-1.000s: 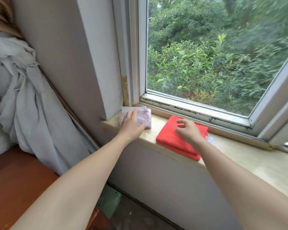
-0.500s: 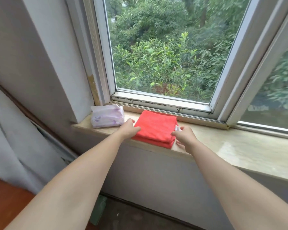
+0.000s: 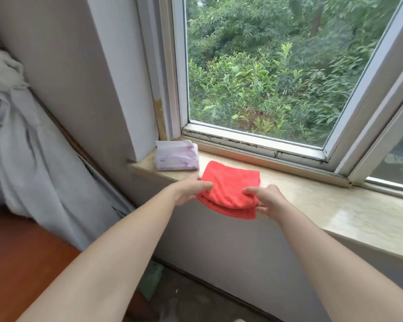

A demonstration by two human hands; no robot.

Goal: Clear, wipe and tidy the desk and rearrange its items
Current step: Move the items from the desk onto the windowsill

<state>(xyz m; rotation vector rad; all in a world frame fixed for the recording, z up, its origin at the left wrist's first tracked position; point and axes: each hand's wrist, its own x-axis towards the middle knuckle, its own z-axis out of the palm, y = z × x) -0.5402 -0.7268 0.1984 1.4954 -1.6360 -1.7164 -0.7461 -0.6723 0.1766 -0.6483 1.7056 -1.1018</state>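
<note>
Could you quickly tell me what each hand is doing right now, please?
Left hand: pinches the left edge of the folded red fleecy cloth.
Right hand: grips the same cloth at its near right corner.

Red cloth point(image 3: 230, 189); white/lilac tissue pack point(image 3: 176, 156); beige marbled sill point(image 3: 335, 205); white window frame point(image 3: 254, 140).

Soft, even daylight comes in through the white-framed glass window point(image 3: 179, 66), bright enough to lay a pale sheen on the polished beige stone sill point(image 3: 358, 217) at the right. The plain grey wall point(image 3: 219, 240) under it and the crumpled grey-white curtain fabric point(image 3: 21, 135) on the left sit in flat shade without hard shadows. The folded coral-red microfibre cloth point(image 3: 230, 182) looks crisp mid-frame, but the green leafy bushes point(image 3: 254, 89) outside smear toward the top right, and the wide lens tilts the window's uprights outward.
</note>
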